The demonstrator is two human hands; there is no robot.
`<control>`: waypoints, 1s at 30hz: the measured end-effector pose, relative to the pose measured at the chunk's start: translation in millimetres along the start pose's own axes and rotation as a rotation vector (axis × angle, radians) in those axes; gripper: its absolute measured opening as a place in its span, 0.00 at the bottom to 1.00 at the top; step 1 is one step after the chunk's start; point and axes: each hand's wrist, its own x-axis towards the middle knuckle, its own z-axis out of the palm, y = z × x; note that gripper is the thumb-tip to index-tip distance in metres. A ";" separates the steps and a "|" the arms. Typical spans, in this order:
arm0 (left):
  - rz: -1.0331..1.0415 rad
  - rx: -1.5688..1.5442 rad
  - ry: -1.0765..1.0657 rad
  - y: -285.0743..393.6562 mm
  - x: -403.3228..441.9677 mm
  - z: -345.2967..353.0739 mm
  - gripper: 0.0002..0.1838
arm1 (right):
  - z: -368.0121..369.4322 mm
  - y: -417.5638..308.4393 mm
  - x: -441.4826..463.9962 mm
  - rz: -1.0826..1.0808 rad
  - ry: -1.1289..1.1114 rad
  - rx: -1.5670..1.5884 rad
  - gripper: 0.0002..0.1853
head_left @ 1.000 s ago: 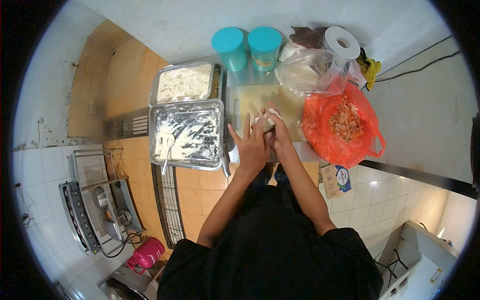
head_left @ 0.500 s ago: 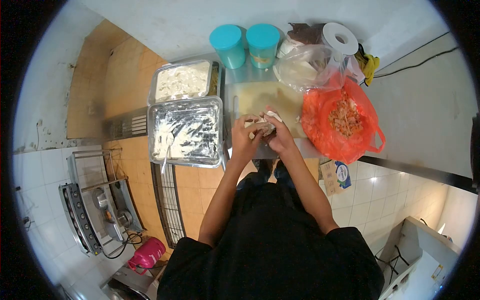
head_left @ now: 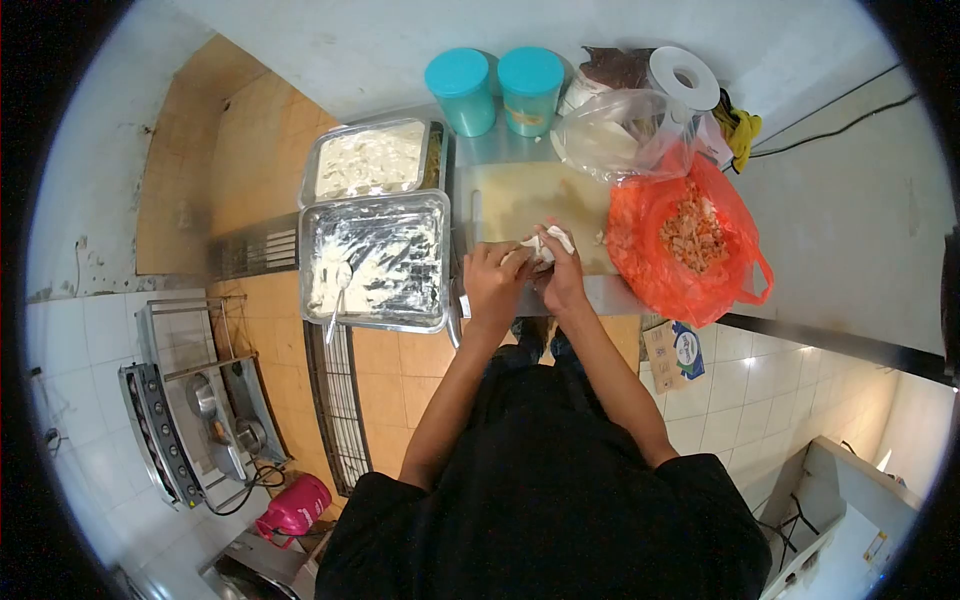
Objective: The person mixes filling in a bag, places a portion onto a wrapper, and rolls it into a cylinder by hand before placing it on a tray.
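Note:
Both hands meet over the near edge of a pale cutting board (head_left: 540, 190). Between them is a small white, soft-looking piece, perhaps dough (head_left: 545, 246), partly covered by fingers. My left hand (head_left: 492, 285) pinches its left side with the fingers bent. My right hand (head_left: 564, 284) wraps round the right side, and some white shows above its fingers. Right of the board sits a red plastic bag (head_left: 640, 255), open, with chopped pink-orange filling (head_left: 693, 235) inside. To the left, a metal tray (head_left: 445, 290) smeared with white paste holds a spoon (head_left: 338, 305).
Behind the smeared tray stands another tray of white mixture (head_left: 370, 160). Two turquoise-lidded containers (head_left: 458, 90) (head_left: 530, 90), a clear plastic bag (head_left: 620, 135) and a white roll (head_left: 684, 78) line the wall. A stove (head_left: 160, 435) and pink gas cylinder (head_left: 295, 508) are at lower left.
My left fingers have curled in closer round the white piece, and its white part shows a little further right. The view has shifted slightly; the trays and bags stay in place.

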 end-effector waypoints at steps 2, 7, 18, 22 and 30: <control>0.040 0.020 0.026 4.4 -2.1 1.1 0.13 | 4.7 3.9 1.8 -0.059 0.049 0.004 0.20; 0.134 0.076 -0.054 14.1 -9.1 5.6 0.26 | 16.9 -1.4 -4.1 -0.163 0.171 -0.058 0.19; 0.226 0.066 -0.279 5.5 -6.4 5.3 0.45 | 20.2 -0.7 -4.7 -0.134 0.120 0.202 0.16; 0.361 0.152 -0.344 0.5 10.4 2.1 0.47 | 20.7 -11.8 -3.0 -0.097 0.091 0.247 0.19; 0.498 0.174 -0.415 2.0 40.3 12.1 0.48 | 23.3 -29.1 -10.8 0.086 0.205 0.151 0.27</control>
